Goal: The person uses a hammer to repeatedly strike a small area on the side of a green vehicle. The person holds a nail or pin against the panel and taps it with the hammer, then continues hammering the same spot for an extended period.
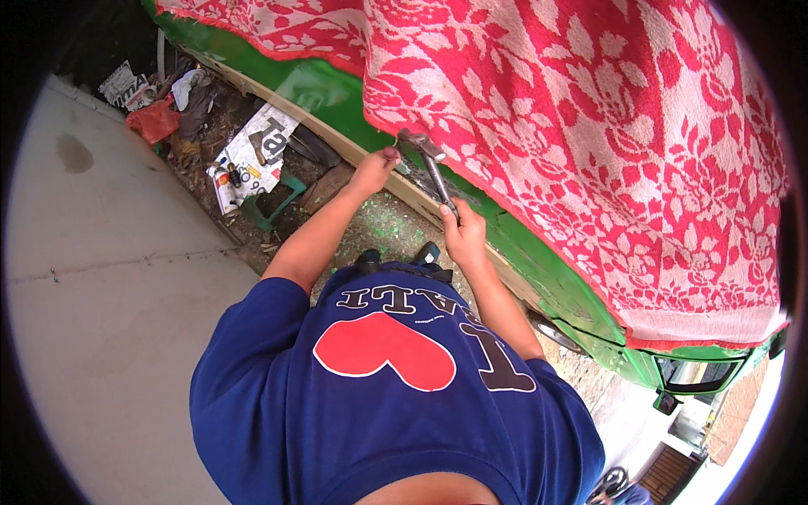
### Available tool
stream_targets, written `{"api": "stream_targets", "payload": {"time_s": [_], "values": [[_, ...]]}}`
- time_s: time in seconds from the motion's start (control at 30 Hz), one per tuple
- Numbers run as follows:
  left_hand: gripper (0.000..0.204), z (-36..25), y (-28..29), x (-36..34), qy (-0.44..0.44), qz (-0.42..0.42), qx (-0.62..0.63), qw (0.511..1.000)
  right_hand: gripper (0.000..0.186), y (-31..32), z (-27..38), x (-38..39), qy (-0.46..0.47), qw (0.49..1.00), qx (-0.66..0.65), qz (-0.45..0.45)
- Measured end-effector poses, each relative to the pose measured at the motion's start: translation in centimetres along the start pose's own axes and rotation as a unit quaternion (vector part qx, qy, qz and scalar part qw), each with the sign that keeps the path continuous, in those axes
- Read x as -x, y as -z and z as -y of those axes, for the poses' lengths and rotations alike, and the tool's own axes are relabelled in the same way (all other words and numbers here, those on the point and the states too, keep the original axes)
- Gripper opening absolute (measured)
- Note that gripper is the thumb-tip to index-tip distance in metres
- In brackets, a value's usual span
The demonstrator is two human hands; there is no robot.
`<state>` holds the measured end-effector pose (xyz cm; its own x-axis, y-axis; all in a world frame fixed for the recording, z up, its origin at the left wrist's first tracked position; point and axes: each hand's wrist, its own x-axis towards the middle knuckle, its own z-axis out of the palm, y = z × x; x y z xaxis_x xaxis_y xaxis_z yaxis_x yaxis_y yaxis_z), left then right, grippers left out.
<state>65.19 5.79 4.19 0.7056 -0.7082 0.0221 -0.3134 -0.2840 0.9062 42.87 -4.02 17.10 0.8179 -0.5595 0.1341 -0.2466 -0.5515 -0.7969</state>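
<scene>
My right hand [465,234] is wrapped around the handle of a hammer [437,177]. The hammer's metal head lies just below the hem of a red and pale pink floral blanket [555,151], against the side of a green vehicle [324,97]. Close to the left of the hammer head, my left hand [376,171] is closed, its fingertips pinched at the vehicle's edge. What those fingers hold, if anything, is too small to make out. Scuffed, bare-looking patches show on the green panel around the hammer.
A grey wall [118,227] stands on the left. Between it and the vehicle lie a printed sheet [261,135] with small containers on it, a green plastic stool [278,202], a red bag [156,120] and rags. Green flakes dot the ground near my feet.
</scene>
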Motion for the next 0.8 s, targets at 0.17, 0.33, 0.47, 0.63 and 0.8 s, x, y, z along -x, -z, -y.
{"api": "stream_targets", "payload": {"time_s": [0.17, 0.33, 0.47, 0.63, 0.8], "values": [[0.020, 1.5, -0.4, 1.7, 0.010, -0.016, -0.045, 0.999, 0.030, -0.6, -1.7, -0.6, -0.002, 0.991, 0.120, 0.061], [0.013, 5.3, 0.1, 5.4, 0.061, -0.062, 0.175, 0.981, 0.029, 0.5, -1.6, 0.4, -0.090, 0.996, -0.010, 0.017], [0.016, 5.1, -0.1, 5.4, 0.057, -0.067, 0.219, 0.972, 0.029, 1.4, -2.3, 0.0, -0.087, 0.996, -0.024, 0.003], [0.017, 3.6, -0.3, 4.7, 0.041, -0.069, 0.242, 0.967, 0.030, 1.9, -2.2, 0.6, -0.108, 0.994, -0.010, 0.025], [0.016, 2.1, 0.0, 4.2, 0.024, -0.064, 0.214, 0.974, 0.030, 2.2, -2.6, 1.6, -0.128, 0.991, -0.023, 0.019]]}}
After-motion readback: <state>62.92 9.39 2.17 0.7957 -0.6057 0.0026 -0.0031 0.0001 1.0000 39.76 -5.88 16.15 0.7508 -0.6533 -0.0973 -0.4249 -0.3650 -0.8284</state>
